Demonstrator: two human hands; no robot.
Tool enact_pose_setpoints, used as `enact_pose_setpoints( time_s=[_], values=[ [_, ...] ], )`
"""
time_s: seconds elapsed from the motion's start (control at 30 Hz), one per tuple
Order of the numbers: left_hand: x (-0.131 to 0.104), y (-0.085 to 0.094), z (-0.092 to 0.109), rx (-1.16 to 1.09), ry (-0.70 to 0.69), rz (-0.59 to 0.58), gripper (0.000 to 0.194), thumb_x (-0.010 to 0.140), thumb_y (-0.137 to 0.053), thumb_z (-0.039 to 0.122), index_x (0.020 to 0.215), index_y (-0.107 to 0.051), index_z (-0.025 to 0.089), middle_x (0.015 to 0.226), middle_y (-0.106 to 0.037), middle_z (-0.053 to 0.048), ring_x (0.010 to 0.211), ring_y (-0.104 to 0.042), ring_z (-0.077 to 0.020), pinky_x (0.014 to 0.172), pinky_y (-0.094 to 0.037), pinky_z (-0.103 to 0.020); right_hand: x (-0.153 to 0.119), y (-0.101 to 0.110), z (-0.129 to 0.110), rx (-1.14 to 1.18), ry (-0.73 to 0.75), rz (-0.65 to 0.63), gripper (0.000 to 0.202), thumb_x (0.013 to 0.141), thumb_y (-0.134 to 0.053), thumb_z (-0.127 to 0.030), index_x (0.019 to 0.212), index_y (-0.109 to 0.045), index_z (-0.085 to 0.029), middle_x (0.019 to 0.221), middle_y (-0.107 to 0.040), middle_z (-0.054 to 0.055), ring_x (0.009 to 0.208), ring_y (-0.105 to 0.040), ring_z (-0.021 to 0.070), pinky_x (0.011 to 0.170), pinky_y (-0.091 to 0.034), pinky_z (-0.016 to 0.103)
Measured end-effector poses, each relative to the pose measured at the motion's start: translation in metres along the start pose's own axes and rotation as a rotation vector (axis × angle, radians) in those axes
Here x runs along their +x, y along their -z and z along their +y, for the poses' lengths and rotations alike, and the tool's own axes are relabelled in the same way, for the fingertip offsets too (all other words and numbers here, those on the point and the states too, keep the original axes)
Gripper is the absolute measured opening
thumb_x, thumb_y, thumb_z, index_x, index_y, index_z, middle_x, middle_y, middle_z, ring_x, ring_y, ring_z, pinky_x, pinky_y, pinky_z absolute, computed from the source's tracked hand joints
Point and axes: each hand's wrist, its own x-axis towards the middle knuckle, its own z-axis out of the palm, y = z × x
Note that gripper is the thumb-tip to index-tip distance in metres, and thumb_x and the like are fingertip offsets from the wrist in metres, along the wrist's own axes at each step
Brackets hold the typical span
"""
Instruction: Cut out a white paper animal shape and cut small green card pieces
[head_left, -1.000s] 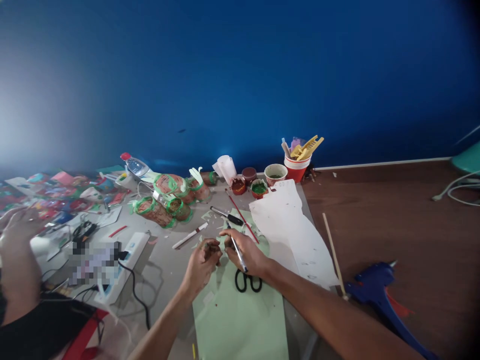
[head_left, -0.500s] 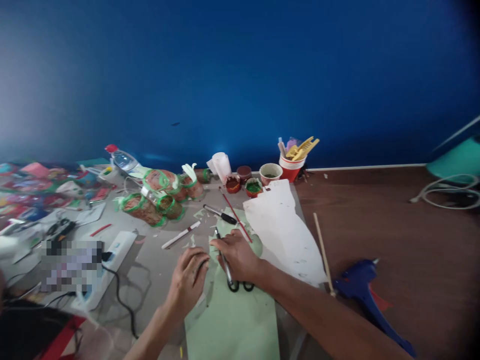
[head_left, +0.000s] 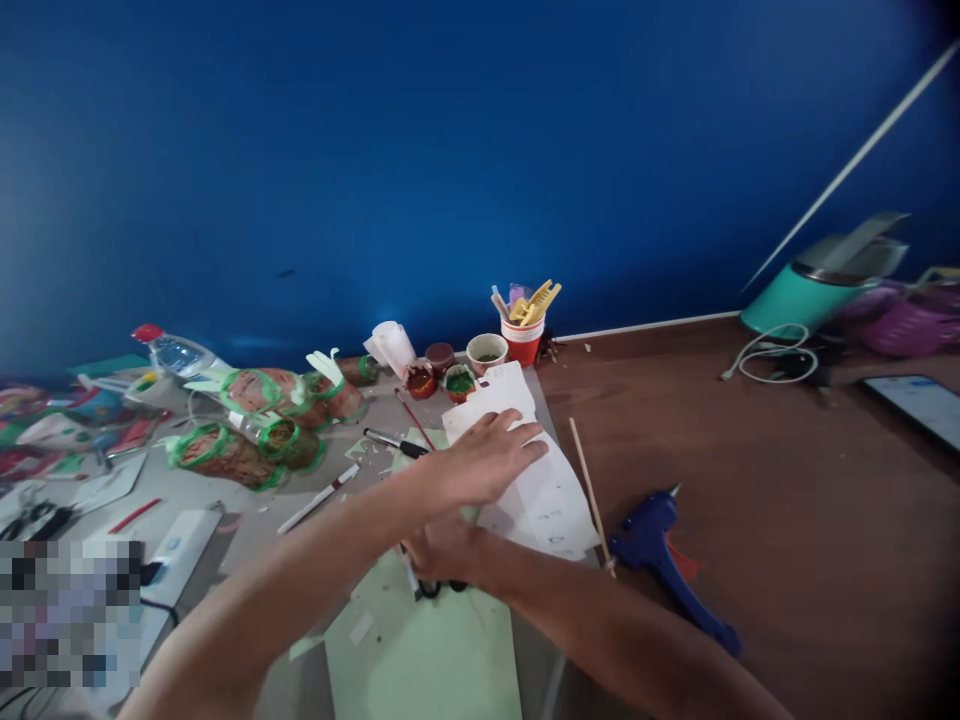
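My left hand (head_left: 491,455) reaches across over my right, fingers stretched out over the torn white paper sheet (head_left: 551,490). Whether it touches the sheet I cannot tell. Partly hidden beneath it, my right hand (head_left: 446,545) is closed around a slim silver-and-black pen-like tool (head_left: 410,575). The black handle loops of a pair of scissors (head_left: 429,588) show just below that hand, on a pale green sheet (head_left: 427,650). A black-and-silver pen-like tool (head_left: 397,442) and a white pen-like stick (head_left: 319,500) lie beyond my left forearm. A thin red brush (head_left: 415,420) lies close by.
Small pots of brown paint (head_left: 420,380) and green paint (head_left: 459,383) stand by a paper cup (head_left: 487,352). Brown-and-green crafted cylinders (head_left: 225,455) sit left. A blue glue gun (head_left: 660,560) and wooden stick (head_left: 592,495) lie right. A power strip (head_left: 176,550) is at left.
My left hand has moved right, crossing over my right hand to the white sheet. My right hand keeps its grip on the tool. The view has turned right, showing a phone and teal container.
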Motion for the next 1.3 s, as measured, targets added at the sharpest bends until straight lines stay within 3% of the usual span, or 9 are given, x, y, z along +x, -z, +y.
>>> enact_pose_setpoints(
  time_s=[0.1, 0.2, 0.43, 0.6, 0.73, 0.97, 1.1, 1.3],
  values=[
    [0.031, -0.001, -0.014, 0.085, -0.029, -0.051, 0.049, 0.076, -0.042, -0.004, 0.119, -0.053, 0.017, 0.134, -0.05, -0.012, 0.12, -0.041, -0.0297, 0.089, -0.037, -0.041, 0.004, 0.01, 0.001, -0.037, 0.057, -0.005, 0.017, 0.071, -0.054, -0.023, 0.085, -0.064, -0.02, 0.089, -0.068, 0.008, 0.087, -0.057, 0.0273, 0.075, -0.039, 0.038],
    [0.055, 0.001, -0.028, 0.176, -0.033, -0.029, 0.043, 0.08, -0.042, -0.001, 0.116, -0.057, 0.017, 0.129, -0.054, -0.012, 0.115, -0.044, -0.0286, 0.088, -0.035, -0.041, 0.008, 0.018, 0.002, -0.064, 0.091, -0.003, 0.022, 0.07, -0.055, -0.025, 0.09, -0.063, -0.021, 0.087, -0.069, 0.006, 0.089, -0.057, 0.026, 0.083, -0.036, 0.038],
    [0.088, -0.001, -0.039, 0.306, -0.055, -0.115, 0.026, 0.076, -0.056, 0.005, 0.098, -0.066, 0.013, 0.099, -0.068, -0.014, 0.116, -0.044, -0.0312, 0.094, -0.028, -0.045, 0.009, 0.021, 0.002, -0.094, 0.132, -0.027, 0.02, 0.07, -0.055, -0.026, 0.085, -0.065, -0.019, 0.078, -0.068, 0.005, 0.077, -0.057, 0.0241, 0.085, -0.032, 0.04],
    [0.09, 0.002, -0.039, 0.332, -0.102, -0.12, 0.017, 0.072, -0.06, 0.007, 0.084, -0.07, 0.014, 0.091, -0.07, -0.013, 0.105, -0.049, -0.0294, 0.102, -0.019, -0.051, 0.01, 0.026, 0.0, -0.104, 0.116, -0.039, 0.019, 0.07, -0.056, -0.025, 0.085, -0.066, -0.02, 0.082, -0.069, 0.006, 0.081, -0.057, 0.0243, 0.086, -0.032, 0.04],
    [0.084, -0.001, -0.043, 0.285, -0.099, -0.161, 0.022, 0.069, -0.059, 0.004, 0.084, -0.069, 0.016, 0.097, -0.069, -0.011, 0.113, -0.045, -0.0299, 0.105, -0.014, -0.054, 0.01, 0.03, -0.002, -0.1, 0.108, -0.058, 0.026, 0.071, -0.058, -0.025, 0.095, -0.065, -0.018, 0.084, -0.07, 0.006, 0.083, -0.059, 0.0232, 0.09, -0.03, 0.041],
    [0.08, -0.002, -0.048, 0.337, -0.077, -0.202, 0.021, 0.07, -0.059, 0.002, 0.084, -0.069, 0.014, 0.086, -0.07, -0.012, 0.107, -0.049, -0.0297, 0.105, -0.014, -0.054, 0.009, 0.033, -0.004, -0.13, 0.109, -0.066, 0.027, 0.072, -0.058, -0.024, 0.098, -0.062, -0.016, 0.085, -0.07, 0.006, 0.084, -0.06, 0.0219, 0.093, -0.027, 0.041],
    [0.079, 0.006, -0.048, 0.346, -0.12, -0.172, 0.016, 0.07, -0.059, 0.003, 0.076, -0.07, 0.013, 0.085, -0.069, -0.012, 0.105, -0.051, -0.0302, 0.106, -0.013, -0.055, 0.009, 0.033, -0.004, -0.149, 0.116, -0.059, 0.033, 0.073, -0.058, -0.028, 0.105, -0.058, -0.017, 0.084, -0.07, 0.005, 0.081, -0.06, 0.0214, 0.092, -0.028, 0.04],
    [0.075, 0.022, -0.044, 0.417, -0.122, -0.179, 0.021, 0.076, -0.053, 0.003, 0.081, -0.07, 0.015, 0.088, -0.068, -0.011, 0.105, -0.05, -0.0279, 0.105, -0.02, -0.052, 0.009, 0.033, -0.004, -0.161, 0.107, -0.07, 0.042, 0.072, -0.06, -0.03, 0.111, -0.055, -0.018, 0.086, -0.07, 0.006, 0.081, -0.059, 0.0223, 0.088, -0.029, 0.04]
  ],
)
